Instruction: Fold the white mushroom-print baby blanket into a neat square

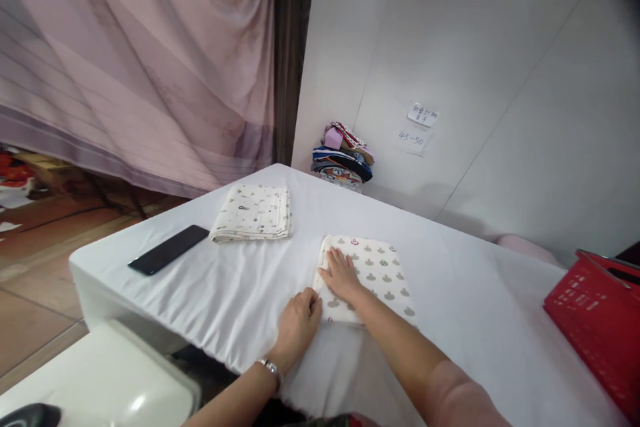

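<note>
A white folded cloth [387, 273] with grey mushroom-like shapes and a few red and green motifs lies in front of me on the table. My right hand [343, 275] rests flat on its left part, fingers spread. At the near left corner of that cloth, my left hand [300, 320] has its fingers curled, closed on the edge; the fingertips are partly hidden. A metal-banded watch is on the left wrist. Farther back to the left lies a second folded cloth [254, 212], white with small dark prints.
A black phone [169, 249] lies on the white-covered table [465, 320] at left. A red plastic basket [593, 320] is on the right. Behind the table, a pile of folded fabrics [343, 155] stands against the wall. A pink curtain [150, 60] hangs at back left; a white stool-like surface [100, 373] is near left.
</note>
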A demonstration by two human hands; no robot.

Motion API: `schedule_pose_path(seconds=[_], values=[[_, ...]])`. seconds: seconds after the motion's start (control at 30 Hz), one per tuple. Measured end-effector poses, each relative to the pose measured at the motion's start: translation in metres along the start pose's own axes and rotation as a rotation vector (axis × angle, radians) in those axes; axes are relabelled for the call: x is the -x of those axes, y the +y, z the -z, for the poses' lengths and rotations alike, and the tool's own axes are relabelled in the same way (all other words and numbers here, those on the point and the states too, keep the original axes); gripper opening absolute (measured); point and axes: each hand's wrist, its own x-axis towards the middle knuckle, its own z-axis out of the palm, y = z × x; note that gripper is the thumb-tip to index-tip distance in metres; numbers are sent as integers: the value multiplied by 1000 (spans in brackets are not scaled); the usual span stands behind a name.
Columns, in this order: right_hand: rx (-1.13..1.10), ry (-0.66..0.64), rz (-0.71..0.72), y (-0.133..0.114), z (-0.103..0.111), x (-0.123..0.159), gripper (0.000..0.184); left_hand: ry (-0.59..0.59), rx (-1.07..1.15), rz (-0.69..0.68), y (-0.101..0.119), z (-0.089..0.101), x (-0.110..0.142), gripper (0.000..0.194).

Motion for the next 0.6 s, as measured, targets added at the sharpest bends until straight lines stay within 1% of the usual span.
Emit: schedule_pose_path(seconds=[0.07, 0.17, 0.23, 0.33, 0.4, 0.5, 0.6], values=[[-26, -5, 12, -1, 4, 10, 58, -4, 15, -6, 1, 1, 0, 12], [-4, 53, 83, -4, 1, 33, 56, -23, 61, -1, 1, 4, 0, 12], [12, 68, 129, -5, -2, 46, 56, -53, 94, 19, 1, 6, -2, 13], [8, 74, 141, -6, -5, 58, 55, -109, 110, 50, 0, 15, -9, 11], [12, 101, 153, -7, -7, 64, 55, -93, 97, 74, 3, 21, -21, 10], [41, 127, 217, -10, -14, 75, 58, -30, 66, 106, 13, 27, -48, 16], [77, 140, 240, -15, -24, 84, 63, -58, 12, 134, 29, 21, -85, 14]])
